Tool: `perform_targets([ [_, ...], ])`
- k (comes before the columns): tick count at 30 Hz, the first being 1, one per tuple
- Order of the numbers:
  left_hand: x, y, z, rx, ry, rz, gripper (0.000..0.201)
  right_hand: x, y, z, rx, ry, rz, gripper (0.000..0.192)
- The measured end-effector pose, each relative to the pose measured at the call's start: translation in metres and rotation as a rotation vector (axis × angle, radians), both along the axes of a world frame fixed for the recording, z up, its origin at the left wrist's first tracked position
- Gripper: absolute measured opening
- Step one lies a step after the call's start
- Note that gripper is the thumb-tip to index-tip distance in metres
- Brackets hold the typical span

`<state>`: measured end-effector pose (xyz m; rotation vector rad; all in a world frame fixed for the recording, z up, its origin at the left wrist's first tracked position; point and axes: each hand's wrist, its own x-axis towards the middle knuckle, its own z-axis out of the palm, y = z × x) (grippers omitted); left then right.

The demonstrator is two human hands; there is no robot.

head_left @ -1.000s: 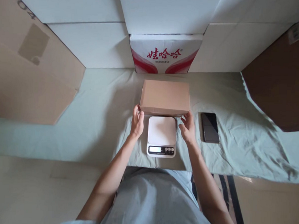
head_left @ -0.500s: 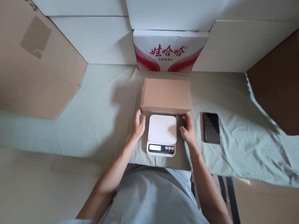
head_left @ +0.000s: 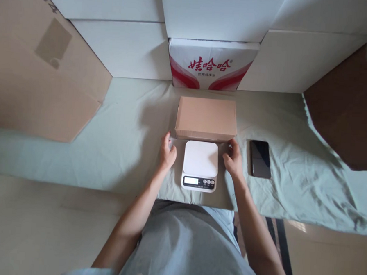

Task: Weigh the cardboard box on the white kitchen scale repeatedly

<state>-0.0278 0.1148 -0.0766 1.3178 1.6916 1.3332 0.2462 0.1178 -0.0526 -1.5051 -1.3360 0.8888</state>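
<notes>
A white digital kitchen scale (head_left: 200, 159) lies on the green cloth in front of me, its lit display and buttons facing my body. Just behind it rests a closed brown cardboard box (head_left: 206, 117). To the left of the scale, my left hand (head_left: 168, 154) is open on the cloth side, apart from both scale and box. On the other side, my right hand (head_left: 234, 158) is open too, fingertips close to the box's front right corner; whether they touch it I cannot tell. Nothing shows in either hand.
Right of my right hand lies a black smartphone (head_left: 260, 158). A white and red printed carton (head_left: 212, 65) stands behind the brown box. Large cardboard panels flank the cloth-covered surface (head_left: 119, 122), left (head_left: 65, 98) and right (head_left: 341, 109). White panels (head_left: 120, 48) form the back.
My left hand has drawn slightly left, away from the box's front left corner. The right hand stays nearly in place. The camera view has shifted a little; box and scale keep their arrangement.
</notes>
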Motion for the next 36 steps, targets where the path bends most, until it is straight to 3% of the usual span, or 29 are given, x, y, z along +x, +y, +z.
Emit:
perform_targets([
  [4,0.006,0.019,0.014,0.015,-0.019,-0.071,0.068,-0.009,0.013,0.010,0.061,0.092,0.052,0.070],
  [8,0.016,0.029,0.043,0.022,-0.051,-0.129,0.070,-0.014,0.025,0.032,0.104,0.166,0.109,0.061],
  [12,0.021,0.003,0.083,0.139,-0.129,-0.184,0.076,-0.008,0.003,0.065,0.232,0.209,0.106,0.059],
  [15,0.019,-0.036,0.098,0.132,-0.140,-0.185,0.077,-0.005,-0.037,0.078,0.216,0.258,0.087,0.059],
  [17,0.017,-0.063,0.096,0.108,-0.128,-0.167,0.079,-0.006,-0.067,0.075,0.161,0.268,0.083,0.056],
  [20,0.015,-0.095,0.081,0.022,-0.127,-0.143,0.077,-0.010,-0.101,0.060,0.088,0.254,0.046,0.060],
  [24,0.016,-0.118,0.062,-0.018,-0.139,-0.112,0.074,-0.014,-0.120,0.042,0.054,0.250,0.012,0.062],
  [31,0.012,-0.115,0.051,0.006,-0.078,-0.105,0.078,-0.006,-0.118,0.032,0.039,0.176,0.010,0.065],
  [36,0.000,-0.107,0.025,-0.002,0.049,-0.049,0.083,0.004,-0.113,0.007,0.007,0.077,-0.090,0.067],
])
